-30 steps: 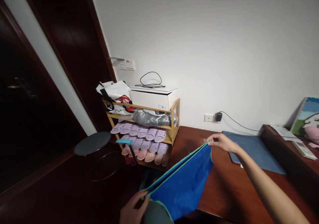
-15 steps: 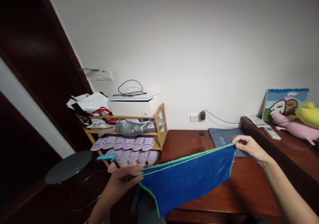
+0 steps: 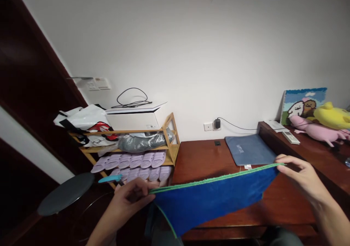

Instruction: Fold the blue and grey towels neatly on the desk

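Observation:
A blue cloth [image 3: 216, 200] with green stitched edges hangs folded between my two hands, its top edges drawn out taut. My left hand [image 3: 131, 196] pinches its left top corner between thumb and fingers. The right top corner is pinched in my right hand [image 3: 296, 173], which is raised slightly higher. Beneath the cloth lies the reddish-brown wooden desk [image 3: 197, 158], part of it hidden by the fabric. Just behind my right hand a flat grey-blue fabric piece with lettering [image 3: 248, 149] lies on the desk.
A wooden rack [image 3: 172, 149] at left holds lilac slippers [image 3: 147, 160], a white box [image 3: 133, 120] and a bag [image 3: 87, 118]. A dark round stool [image 3: 67, 193] stands beside it. On the right ledge are a remote [image 3: 290, 137], plush toys [image 3: 317, 129] and a picture [image 3: 303, 105].
My right hand has moved right and slightly down, with the cloth pulled straighter between both hands. The camera view has shifted, showing more of the grey-blue fabric piece.

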Demonstrator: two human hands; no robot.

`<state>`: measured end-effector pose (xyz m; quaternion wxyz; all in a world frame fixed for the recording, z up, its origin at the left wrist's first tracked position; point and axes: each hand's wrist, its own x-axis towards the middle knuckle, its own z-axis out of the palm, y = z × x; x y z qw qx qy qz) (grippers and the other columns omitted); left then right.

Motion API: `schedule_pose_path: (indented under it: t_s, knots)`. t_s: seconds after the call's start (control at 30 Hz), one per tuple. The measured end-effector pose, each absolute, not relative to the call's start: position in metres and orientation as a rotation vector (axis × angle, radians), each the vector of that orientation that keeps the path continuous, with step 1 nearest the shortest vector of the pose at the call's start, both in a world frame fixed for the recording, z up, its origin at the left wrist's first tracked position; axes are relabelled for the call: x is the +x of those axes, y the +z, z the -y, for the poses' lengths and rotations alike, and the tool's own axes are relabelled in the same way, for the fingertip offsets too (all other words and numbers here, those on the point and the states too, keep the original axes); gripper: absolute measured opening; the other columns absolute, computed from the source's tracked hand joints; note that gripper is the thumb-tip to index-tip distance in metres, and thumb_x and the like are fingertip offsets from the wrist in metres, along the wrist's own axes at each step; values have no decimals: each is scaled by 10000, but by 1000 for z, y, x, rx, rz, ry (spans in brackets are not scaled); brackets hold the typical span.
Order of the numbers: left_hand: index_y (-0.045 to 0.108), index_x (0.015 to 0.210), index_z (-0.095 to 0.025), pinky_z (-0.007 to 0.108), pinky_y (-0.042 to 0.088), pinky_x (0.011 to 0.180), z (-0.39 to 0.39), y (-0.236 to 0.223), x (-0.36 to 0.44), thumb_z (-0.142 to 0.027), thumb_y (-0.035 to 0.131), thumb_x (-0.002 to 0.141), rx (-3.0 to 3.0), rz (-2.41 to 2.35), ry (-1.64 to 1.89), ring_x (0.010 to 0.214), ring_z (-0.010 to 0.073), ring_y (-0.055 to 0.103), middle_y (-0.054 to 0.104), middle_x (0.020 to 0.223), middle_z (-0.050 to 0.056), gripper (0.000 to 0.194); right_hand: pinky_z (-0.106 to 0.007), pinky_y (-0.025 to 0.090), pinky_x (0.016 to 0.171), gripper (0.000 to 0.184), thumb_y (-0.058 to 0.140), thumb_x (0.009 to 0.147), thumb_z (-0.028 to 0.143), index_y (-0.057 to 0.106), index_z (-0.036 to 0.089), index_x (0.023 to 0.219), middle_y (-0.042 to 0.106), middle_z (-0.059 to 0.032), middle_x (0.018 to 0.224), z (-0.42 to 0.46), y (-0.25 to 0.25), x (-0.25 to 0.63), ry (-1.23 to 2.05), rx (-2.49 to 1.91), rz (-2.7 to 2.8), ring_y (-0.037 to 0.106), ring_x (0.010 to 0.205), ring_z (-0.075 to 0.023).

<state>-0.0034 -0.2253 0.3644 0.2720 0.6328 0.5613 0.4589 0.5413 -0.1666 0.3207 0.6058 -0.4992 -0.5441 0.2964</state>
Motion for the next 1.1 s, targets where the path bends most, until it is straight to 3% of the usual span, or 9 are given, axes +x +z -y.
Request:
schedule_pose_path:
  t_s: [0.2, 0.4, 0.5, 0.63, 0.7, 0.83, 0.93, 1.1]
  knots:
    - [615, 803, -230, 268, 580, 617, 176, 345, -17, -528, 776, 799, 1702, -1428, 1170, 667, 180, 691, 701, 719, -9, 339, -335, 595, 798, 444, 917, 617, 592, 821, 236, 865, 789, -92, 994, 148, 296, 536, 729, -1223, 1264, 712, 931, -266]
    - [611, 783, -217, 371, 612, 822, 38, 283, -1, -397, 697, 807, 1902, -1448, 1121, 834, 225, 747, 752, 793, 29, 202, -425, 587, 896, 613, 832, 647, 663, 810, 161, 998, 802, -157, 1032, 43, 237, 497, 840, -1286, 1283, 732, 978, -306]
    - [671, 907, -205, 483, 557, 1012, 7, 235, 31, -332, 610, 866, 1931, -1596, 1170, 1076, 274, 732, 782, 1033, 107, 146, -501, 553, 980, 654, 691, 740, 710, 791, 148, 1059, 790, -182, 1070, 5, 195, 466, 703, -1378, 1258, 719, 1050, -332]
    - [743, 1000, -199, 546, 439, 1163, 38, 148, 76, -301, 530, 931, 2007, -1671, 1120, 1297, 316, 635, 715, 1326, 153, 245, -544, 465, 1115, 614, 509, 888, 644, 764, 150, 1151, 743, -205, 1228, 22, 117, 422, 489, -1472, 1371, 667, 1198, -343]
    - [738, 1206, -217, 530, 417, 1193, 68, 98, 87, -339, 495, 979, 2178, -1720, 951, 1398, 306, 557, 646, 1459, 122, 355, -507, 438, 1161, 584, 456, 946, 586, 743, 170, 1238, 712, -175, 1322, 51, 72, 407, 425, -1510, 1548, 630, 1278, -321]
    - [479, 1559, -282, 532, 360, 1234, 114, 21, 82, -449, 432, 1047, 2457, -1917, 485, 1526, 287, 387, 414, 1657, 69, 540, -505, 319, 1255, 629, 365, 1024, 528, 552, 176, 1511, 515, -103, 1582, 109, 7, 398, 294, -1715, 1938, 427, 1495, -301]
    - [359, 1614, -323, 533, 343, 1242, 129, 2, 71, -504, 385, 1066, 2499, -1983, 379, 1550, 279, 338, 345, 1688, 44, 578, -503, 243, 1290, 656, 315, 1052, 536, 423, 183, 1595, 365, -62, 1668, 131, -5, 402, 240, -1798, 2091, 289, 1565, -280]
    - [296, 1628, -351, 530, 343, 1241, 139, 4, 66, -494, 387, 1072, 2548, -2010, 416, 1548, 276, 342, 320, 1699, 41, 581, -481, 252, 1287, 699, 265, 1061, 595, 340, 191, 1626, 309, -53, 1682, 137, -3, 409, 203, -1822, 2143, 272, 1571, -266]
